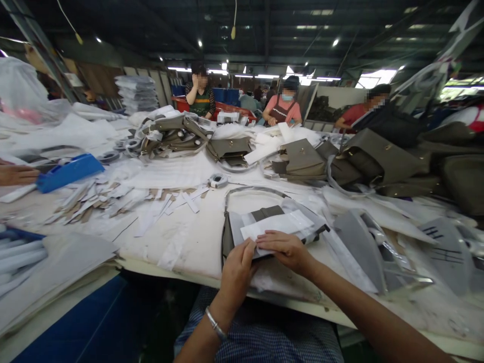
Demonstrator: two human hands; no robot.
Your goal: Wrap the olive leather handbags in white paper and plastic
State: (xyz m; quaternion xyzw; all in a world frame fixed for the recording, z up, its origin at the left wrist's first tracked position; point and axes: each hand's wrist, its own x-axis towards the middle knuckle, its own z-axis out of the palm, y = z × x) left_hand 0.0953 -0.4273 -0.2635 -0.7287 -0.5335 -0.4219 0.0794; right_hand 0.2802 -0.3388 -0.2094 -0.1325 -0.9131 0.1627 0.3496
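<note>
A dark olive handbag [227, 237] lies on the table in front of me, its wrapped strap [257, 190] arching out behind it. Across the bag rests a white wrapping sheet [278, 224], over a greyish layer and a darker olive patch. My left hand [236, 267], with a silver bangle at the wrist, pinches the sheet's near left corner. From the right, my right hand [289, 250] has its fingers together over the sheet's near edge, close to the left fingertips. Its thumb is hidden. The bag's near side is mostly covered by my hands.
Paper strips [94, 199] lie scattered left of the bag, near a white tape roll [218, 180]. More olive handbags [302, 159] are heaped behind. Grey panels [355, 242] lie right. Another person's hand [17, 175] is by a blue holder [70, 171]. Several co-workers [283, 106] are across the table.
</note>
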